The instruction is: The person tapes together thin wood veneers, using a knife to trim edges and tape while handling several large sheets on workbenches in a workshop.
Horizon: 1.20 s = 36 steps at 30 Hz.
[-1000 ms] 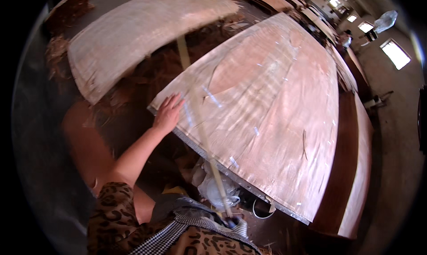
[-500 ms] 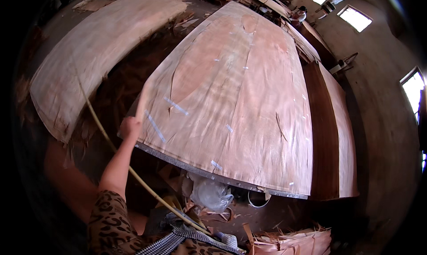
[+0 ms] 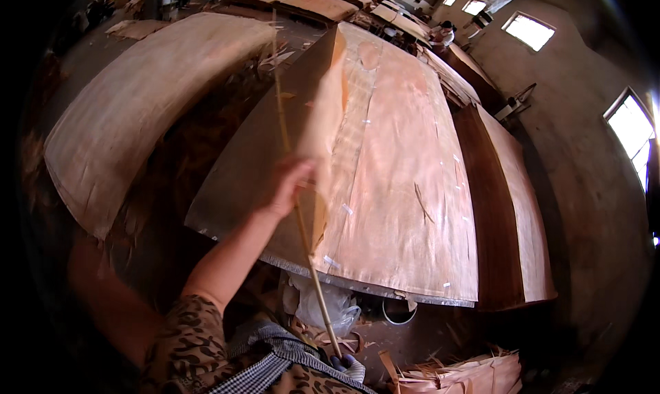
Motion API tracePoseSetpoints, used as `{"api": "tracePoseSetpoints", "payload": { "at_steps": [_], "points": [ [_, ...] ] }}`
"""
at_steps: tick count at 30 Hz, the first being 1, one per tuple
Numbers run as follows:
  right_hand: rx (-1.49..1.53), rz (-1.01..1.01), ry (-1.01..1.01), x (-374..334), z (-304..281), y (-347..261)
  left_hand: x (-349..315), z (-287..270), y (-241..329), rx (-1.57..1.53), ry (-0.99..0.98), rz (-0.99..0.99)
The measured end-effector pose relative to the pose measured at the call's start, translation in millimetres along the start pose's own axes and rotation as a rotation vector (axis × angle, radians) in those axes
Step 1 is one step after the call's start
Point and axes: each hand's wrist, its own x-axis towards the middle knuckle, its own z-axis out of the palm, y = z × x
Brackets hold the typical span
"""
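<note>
Bright windows (image 3: 529,31) in the right wall light a workshop of broad veneer stacks, and on the middle stack lies the pinkish veneer sheet (image 3: 405,160), its left part raised as a flap (image 3: 331,129) with the shaded layer below exposed. 2 hands work well apart. At the flap's lower part, the left hand (image 3: 292,186) seems placed to keep the veneer up; its fingers look bent, but blur means I cannot tell whether they grip. That forearm reaches forward and rightward from a patterned sleeve (image 3: 192,332). Low by the body, the gloved right hand (image 3: 352,368) closes around the stick (image 3: 318,294), whose slanting length probably supports the flap from its left side.
</note>
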Motion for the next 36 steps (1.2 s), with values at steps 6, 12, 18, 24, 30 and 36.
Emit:
{"api": "tracePoseSetpoints", "payload": {
  "at_steps": [6, 12, 18, 24, 30, 36],
  "points": [
    [0.403, 0.098, 0.05, 7.3, -6.4, -25.9, -29.2, -116.9, 45.8, -0.441, 0.095, 0.008],
    [0.47, 0.016, -0.136, 68.3, 14.1, -137.1, -57.9, -223.3, -2.2, -0.022, 0.326, -0.339],
    [0.718, 0.061, -0.29, 95.3, -33.2, -178.0, -63.1, -205.8, -56.8, 0.579, 0.276, -0.525],
    [0.834, 0.079, -0.424, 136.9, -145.4, -162.3, -71.5, -118.2, -129.8, 0.582, 0.152, -0.617],
    [0.97, 0.032, -0.494, 208.8, -309.8, -95.5, -72.9, 35.2, -245.8, 0.518, 0.044, -0.605],
    [0.947, 0.026, -0.385, 264.8, -489.0, -29.7, -76.7, 214.8, -340.1, 0.542, -0.077, -0.635]
  ]
}}
